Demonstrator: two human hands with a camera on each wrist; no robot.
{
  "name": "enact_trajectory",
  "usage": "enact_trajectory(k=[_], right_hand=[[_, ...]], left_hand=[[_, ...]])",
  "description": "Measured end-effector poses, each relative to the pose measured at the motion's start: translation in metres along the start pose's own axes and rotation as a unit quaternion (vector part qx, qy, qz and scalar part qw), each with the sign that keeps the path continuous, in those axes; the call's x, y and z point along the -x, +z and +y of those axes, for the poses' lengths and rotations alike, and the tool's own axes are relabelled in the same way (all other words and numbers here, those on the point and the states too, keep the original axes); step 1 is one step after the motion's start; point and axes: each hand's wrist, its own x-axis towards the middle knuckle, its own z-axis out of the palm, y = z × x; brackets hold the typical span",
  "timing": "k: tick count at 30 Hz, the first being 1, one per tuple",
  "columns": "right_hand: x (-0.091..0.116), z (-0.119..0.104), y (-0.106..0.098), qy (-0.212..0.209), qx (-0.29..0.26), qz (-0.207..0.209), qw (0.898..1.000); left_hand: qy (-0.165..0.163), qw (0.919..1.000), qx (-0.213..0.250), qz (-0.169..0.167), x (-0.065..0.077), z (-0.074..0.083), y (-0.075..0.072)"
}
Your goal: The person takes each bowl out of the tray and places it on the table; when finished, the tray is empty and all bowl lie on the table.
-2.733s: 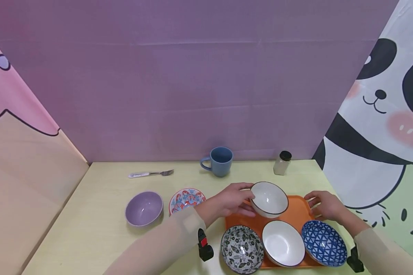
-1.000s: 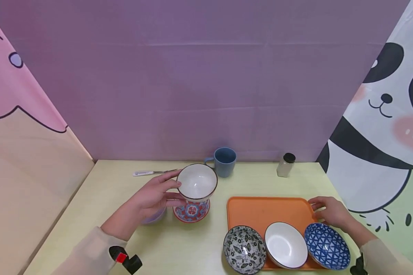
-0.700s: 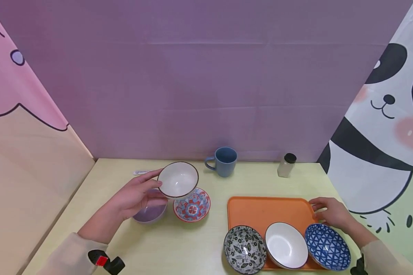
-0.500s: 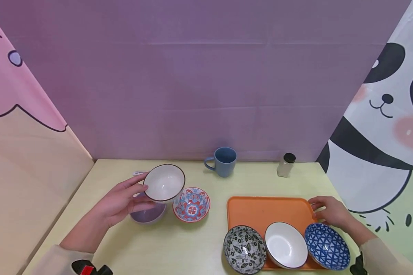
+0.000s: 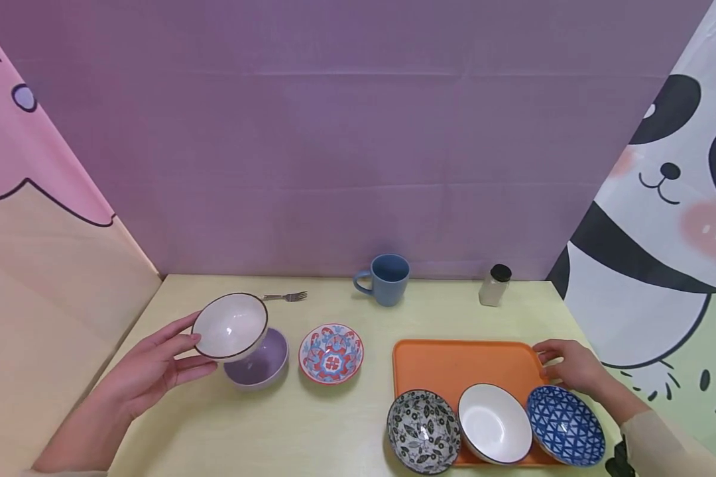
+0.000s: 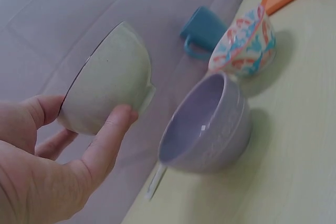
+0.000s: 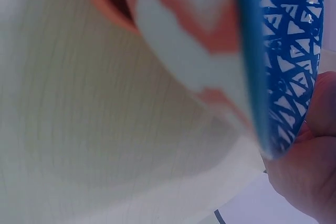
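My left hand [image 5: 155, 371] holds a white bowl with a dark rim [image 5: 231, 326] by its left side, thumb and fingers spread around it. The bowl is tilted and raised, partly in front of a lavender bowl [image 5: 262, 361] on the table. In the left wrist view the white bowl's underside [image 6: 113, 80] shows. My right hand [image 5: 575, 364] rests at the right edge of an orange tray [image 5: 453, 364], fingers loosely bent over the rim. Just below it sits a blue-and-white patterned bowl [image 5: 565, 426], which hides much of that hand in the right wrist view.
On the tray's front part stand a second white bowl [image 5: 495, 424] and a black-and-white leaf-patterned bowl [image 5: 423, 432]. A red-and-blue patterned bowl [image 5: 331, 354] sits mid-table. Behind are a fork [image 5: 289, 297], a blue mug [image 5: 389, 279] and a black-lidded shaker [image 5: 495, 286].
My left hand has carried the white bowl from above the tray leftward, past the red-and-blue bowl, to the lavender bowl's upper left. My right hand stays at the tray's edge.
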Motion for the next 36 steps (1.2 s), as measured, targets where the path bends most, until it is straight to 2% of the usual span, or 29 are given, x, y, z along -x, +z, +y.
enact_trajectory(k=[6,18,25,36], right_hand=[[0.0,-0.002,0.0,0.0,0.001,0.0,1.0],[0.0,0.003,0.001,0.002,-0.001,-0.001,1.0],[-0.001,-0.001,-0.002,0.002,-0.003,-0.005,1.0],[0.001,-0.006,-0.003,0.011,-0.001,-0.012,1.0]], left_hand=[[0.007,0.9998,0.017,0.002,0.013,-0.002,-0.025],[0.006,0.9984,0.048,0.03,0.029,-0.02,-0.069],[0.004,0.9969,0.069,0.038,0.031,-0.031,-0.082],[-0.011,0.9962,0.077,0.039,0.03,-0.048,-0.093]])
